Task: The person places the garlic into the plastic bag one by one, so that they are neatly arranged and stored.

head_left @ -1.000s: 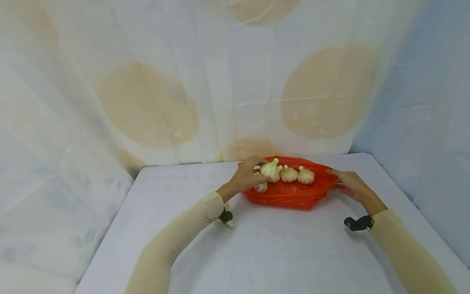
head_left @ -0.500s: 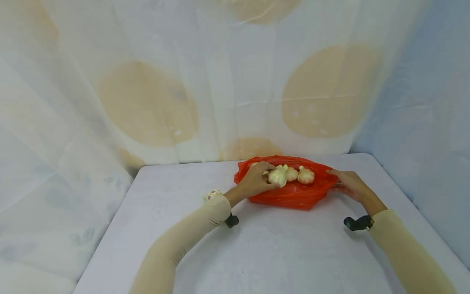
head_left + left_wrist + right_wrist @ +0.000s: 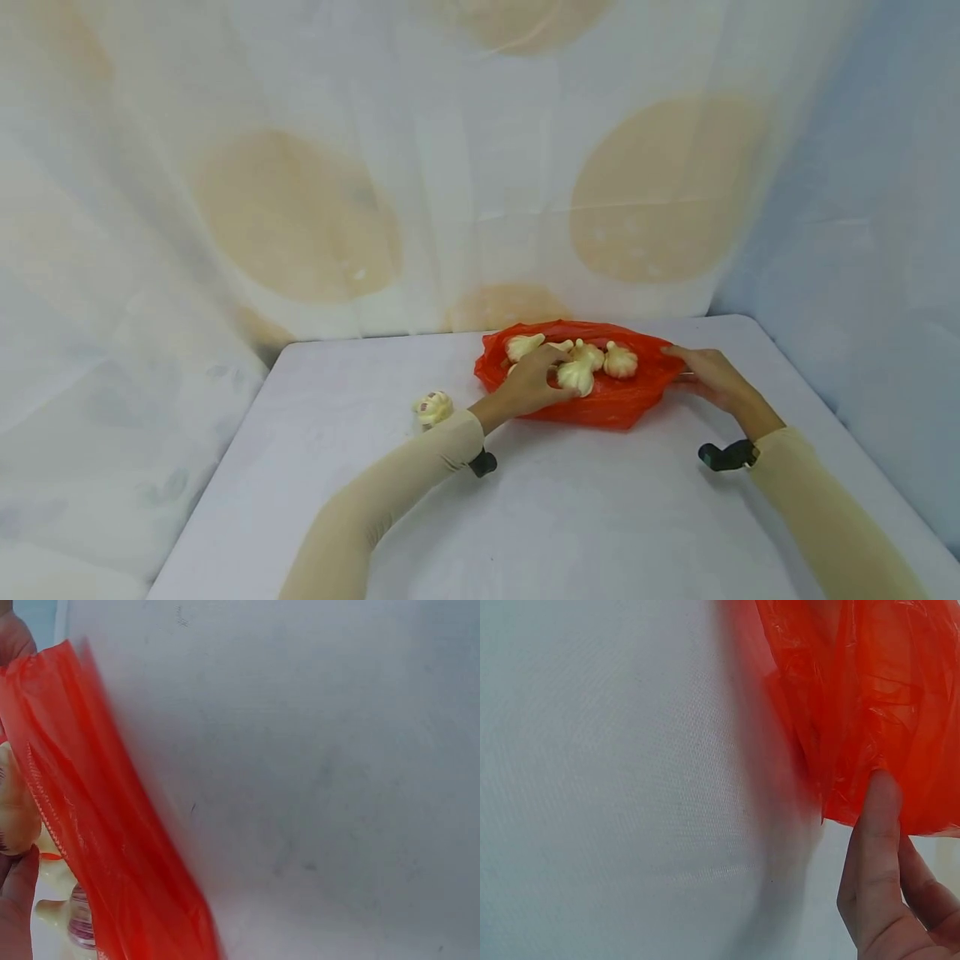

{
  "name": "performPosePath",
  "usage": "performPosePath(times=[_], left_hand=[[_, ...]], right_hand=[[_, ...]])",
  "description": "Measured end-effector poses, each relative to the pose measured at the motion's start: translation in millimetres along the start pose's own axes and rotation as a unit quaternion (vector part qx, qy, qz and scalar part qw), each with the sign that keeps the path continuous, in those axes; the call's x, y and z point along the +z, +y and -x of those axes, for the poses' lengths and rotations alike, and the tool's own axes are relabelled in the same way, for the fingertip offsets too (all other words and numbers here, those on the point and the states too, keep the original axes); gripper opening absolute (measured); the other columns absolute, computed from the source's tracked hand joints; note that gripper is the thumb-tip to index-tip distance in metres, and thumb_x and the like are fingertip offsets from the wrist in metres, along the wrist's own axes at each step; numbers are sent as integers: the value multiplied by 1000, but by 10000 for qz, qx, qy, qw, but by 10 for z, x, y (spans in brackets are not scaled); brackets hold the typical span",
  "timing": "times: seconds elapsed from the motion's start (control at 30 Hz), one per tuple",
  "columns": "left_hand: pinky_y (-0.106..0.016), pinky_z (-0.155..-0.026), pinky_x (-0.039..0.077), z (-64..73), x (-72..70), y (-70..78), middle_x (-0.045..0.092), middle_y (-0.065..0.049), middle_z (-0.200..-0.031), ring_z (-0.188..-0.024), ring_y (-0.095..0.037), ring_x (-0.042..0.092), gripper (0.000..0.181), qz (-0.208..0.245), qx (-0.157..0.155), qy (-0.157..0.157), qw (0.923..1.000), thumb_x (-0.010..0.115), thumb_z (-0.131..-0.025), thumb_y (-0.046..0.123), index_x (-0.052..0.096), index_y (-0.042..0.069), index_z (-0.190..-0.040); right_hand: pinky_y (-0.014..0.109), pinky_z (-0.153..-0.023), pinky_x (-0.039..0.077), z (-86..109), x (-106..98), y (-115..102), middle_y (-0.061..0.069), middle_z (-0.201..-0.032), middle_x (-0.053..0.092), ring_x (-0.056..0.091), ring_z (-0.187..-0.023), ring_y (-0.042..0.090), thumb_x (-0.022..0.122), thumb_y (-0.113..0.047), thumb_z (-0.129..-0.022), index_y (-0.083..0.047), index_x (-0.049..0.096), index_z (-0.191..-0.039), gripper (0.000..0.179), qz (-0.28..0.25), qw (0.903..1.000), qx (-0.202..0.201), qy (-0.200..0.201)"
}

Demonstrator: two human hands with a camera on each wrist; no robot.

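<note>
My left hand point(image 3: 528, 383) reaches over the red plastic bag point(image 3: 600, 414), thumb and fingers gripping a garlic bulb point(image 3: 577, 378) inside its opening. The left wrist view catches that garlic bulb point(image 3: 16, 806) at its left edge, with the thumb beneath it. Several more garlic bulbs point(image 3: 621, 361) lie in the bag, one of them point(image 3: 522, 346) near its left end. At the bag's right end my right hand point(image 3: 712, 379) pinches the plastic; the right wrist view shows a digit pressed to the red bag point(image 3: 922, 735), with other fingers partly behind it.
One garlic bulb point(image 3: 433, 408) sits outside the bag, on the white table point(image 3: 600, 517) near the left sleeve. A pale curtain with tan circles point(image 3: 300, 217) hangs behind the table's back edge, and another pale sheet point(image 3: 862, 250) hangs on the right.
My left hand has moved right and slightly nearer with its garlic bulb, lower over the bag. The bulb outside, earlier partly behind the left arm, now shows fully. The right hand stays on the bag.
</note>
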State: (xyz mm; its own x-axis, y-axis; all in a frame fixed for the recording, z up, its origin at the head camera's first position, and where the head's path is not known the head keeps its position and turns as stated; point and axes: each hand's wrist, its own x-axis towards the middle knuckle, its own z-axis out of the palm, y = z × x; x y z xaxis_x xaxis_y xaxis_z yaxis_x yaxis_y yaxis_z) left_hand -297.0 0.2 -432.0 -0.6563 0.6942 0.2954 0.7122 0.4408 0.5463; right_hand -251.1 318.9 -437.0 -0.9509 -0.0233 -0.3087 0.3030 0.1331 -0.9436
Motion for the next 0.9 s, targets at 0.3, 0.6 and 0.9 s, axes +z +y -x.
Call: performPosePath(times=[0.3,0.6,0.9], left_hand=[[-15,-92,42,-8,26,-29,56,4,-116,-106,-6,50,45,-338,-135,-116,9993,80,-80,34,59,12,-113],[-16,-94,41,5,15,-63,54,0,-119,-105,-8,49,48,-811,32,-218,9965,77,-84,32,64,9,-124],[-21,-96,43,19,-14,-42,55,-1,-123,-110,-13,53,45,-1109,-381,-563,9915,75,-86,34,62,10,-123]], right_hand=[[30,-84,54,-7,7,-14,28,-145,34,60,-91,13,49,-43,-100,11,24,-148,76,39,10000,-26,27],[31,-83,55,-25,-18,24,30,-141,34,61,-87,10,38,-40,-104,13,23,-147,70,-199,9996,-192,2],[31,-83,55,-11,-16,10,31,-140,37,63,-85,8,38,-38,-104,13,23,-147,68,-132,9997,-212,66]])
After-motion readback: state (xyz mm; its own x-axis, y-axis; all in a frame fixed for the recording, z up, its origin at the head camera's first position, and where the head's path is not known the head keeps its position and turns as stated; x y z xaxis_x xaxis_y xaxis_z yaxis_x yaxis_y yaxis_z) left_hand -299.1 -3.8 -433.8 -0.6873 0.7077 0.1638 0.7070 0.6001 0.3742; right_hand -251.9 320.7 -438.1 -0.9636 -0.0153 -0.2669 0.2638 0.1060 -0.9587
